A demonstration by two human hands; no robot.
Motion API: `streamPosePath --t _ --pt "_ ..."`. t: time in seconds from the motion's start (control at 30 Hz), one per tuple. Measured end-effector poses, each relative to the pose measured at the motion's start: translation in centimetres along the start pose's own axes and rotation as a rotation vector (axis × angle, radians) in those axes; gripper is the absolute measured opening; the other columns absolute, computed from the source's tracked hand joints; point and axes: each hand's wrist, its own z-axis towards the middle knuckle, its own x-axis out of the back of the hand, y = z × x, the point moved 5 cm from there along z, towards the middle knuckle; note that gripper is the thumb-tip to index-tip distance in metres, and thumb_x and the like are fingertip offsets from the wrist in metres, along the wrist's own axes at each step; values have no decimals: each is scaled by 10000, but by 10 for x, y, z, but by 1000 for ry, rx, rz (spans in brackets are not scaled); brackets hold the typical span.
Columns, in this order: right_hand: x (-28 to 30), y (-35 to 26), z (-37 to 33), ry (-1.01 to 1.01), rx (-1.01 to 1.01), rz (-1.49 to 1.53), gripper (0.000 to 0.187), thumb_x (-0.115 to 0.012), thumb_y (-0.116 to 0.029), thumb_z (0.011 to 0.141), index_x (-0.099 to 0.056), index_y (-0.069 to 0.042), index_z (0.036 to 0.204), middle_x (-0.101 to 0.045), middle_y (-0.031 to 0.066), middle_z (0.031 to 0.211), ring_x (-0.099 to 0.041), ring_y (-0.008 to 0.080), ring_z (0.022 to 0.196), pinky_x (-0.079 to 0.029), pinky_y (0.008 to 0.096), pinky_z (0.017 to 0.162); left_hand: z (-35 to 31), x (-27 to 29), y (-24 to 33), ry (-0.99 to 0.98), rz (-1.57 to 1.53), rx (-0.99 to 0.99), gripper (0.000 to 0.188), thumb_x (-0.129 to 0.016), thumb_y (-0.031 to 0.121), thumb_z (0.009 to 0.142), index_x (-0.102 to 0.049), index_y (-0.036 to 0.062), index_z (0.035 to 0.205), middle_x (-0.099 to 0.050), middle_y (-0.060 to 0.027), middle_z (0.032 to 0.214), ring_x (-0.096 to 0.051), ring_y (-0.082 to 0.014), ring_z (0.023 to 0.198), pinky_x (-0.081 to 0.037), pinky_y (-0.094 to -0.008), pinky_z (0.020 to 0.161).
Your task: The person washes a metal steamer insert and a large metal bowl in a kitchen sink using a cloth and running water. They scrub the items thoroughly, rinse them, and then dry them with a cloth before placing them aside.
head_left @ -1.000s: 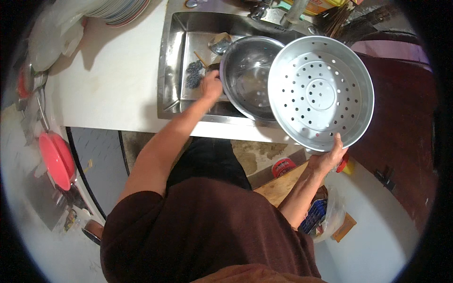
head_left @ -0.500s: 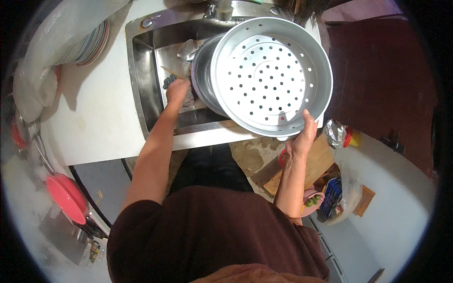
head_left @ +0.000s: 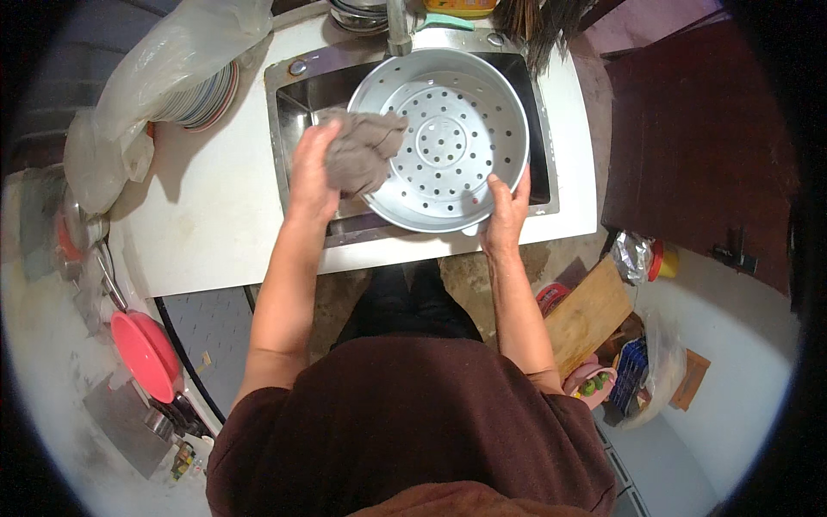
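A round metal steamer basket (head_left: pixel 444 133) with a perforated bottom is tilted over the sink (head_left: pixel 289 103), its inside facing up. My right hand (head_left: pixel 506 211) grips its near right rim, thumb on the inner side and fingers beneath. In my left hand (head_left: pixel 312 172) is a crumpled grey-brown cloth (head_left: pixel 366 151), held at the basket's left rim and partly overlapping the inside. Whether the cloth presses on the metal, I cannot tell. The faucet (head_left: pixel 398 30) stands just behind the basket. Most of the sink bowl is hidden beneath the basket.
Left on the white counter (head_left: pixel 198 233) stands a stack of plates (head_left: pixel 207 103) under a clear plastic bag (head_left: pixel 129 103). Bowls (head_left: pixel 360 13) sit behind the sink. A pink basin (head_left: pixel 145 353) hangs lower left. At right are a wooden board (head_left: pixel 590 314) and a dark red door (head_left: pixel 689 155).
My left hand has risen from the sink with the cloth and come to the basket's left rim. The basket has shifted left over the sink, still in my right hand.
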Motion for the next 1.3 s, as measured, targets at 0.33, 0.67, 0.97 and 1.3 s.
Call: streamPosePath --t 0.33,0.67,0.97,1.3 --pt "-36 14 -21 -65 -106 -97 856 -631 -168 785 -193 36 1491 -272 209 1515 -348 264 1342 -292 327 1087 67 0 -101 200 1448 -111 751 -699 264 813 -318 48 1423 -245 -249 1449 -298 -489 1237 -219 -537 1075" --pt "-49 30 -20 -144 -156 -97 826 -642 -184 816 -214 11 1495 -419 187 1411 -514 204 1142 -426 295 943 82 -74 -109 61 1115 -540 353 -645 223 803 -642 16 1089 -614 -198 1091 -569 -369 1046 -428 -436 941" --pt "-16 10 24 -183 -167 5 767 -639 -285 897 -249 26 1478 -298 194 1511 -333 256 1362 -266 346 1114 28 0 -92 -586 1980 32 307 -624 146 813 -631 -1 1082 -618 -221 1094 -585 -348 1035 -480 -426 926" --pt "-36 -1 17 -151 -34 -16 790 -653 -236 859 -244 31 1480 -288 194 1510 -322 257 1365 -266 346 1112 70 -36 -90 59 1443 -475 531 -647 324 774 -560 34 1209 -548 -218 1116 -504 -386 1095 -381 -451 999"
